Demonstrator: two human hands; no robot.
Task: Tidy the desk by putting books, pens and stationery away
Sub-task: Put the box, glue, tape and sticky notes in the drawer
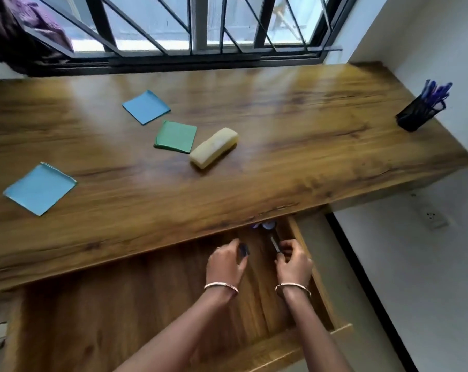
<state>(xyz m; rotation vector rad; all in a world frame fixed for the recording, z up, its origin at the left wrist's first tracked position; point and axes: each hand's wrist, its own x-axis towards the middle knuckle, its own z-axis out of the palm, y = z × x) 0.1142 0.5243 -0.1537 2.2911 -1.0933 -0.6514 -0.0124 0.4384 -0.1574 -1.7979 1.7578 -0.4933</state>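
Both my hands are inside an open wooden drawer (340,330) below the desk's front edge. My left hand (225,264) holds a small dark blue object (244,249) at its fingertips. My right hand (292,260) grips a thin dark object (274,243), perhaps a pen. Small blue and silver items (265,225) lie at the drawer's back, partly hidden by the desk top. On the desk (294,135) lie two blue paper pads (146,106) (40,188), a green pad (176,136) and a pale yellow block (214,147). The frame is blurred.
A black mesh pen holder (418,113) with several blue pens stands at the desk's far right corner by the white wall. A barred window (195,25) runs along the back. Purple cloth (39,22) hangs at top left. A wall socket (434,217) sits low on the right.
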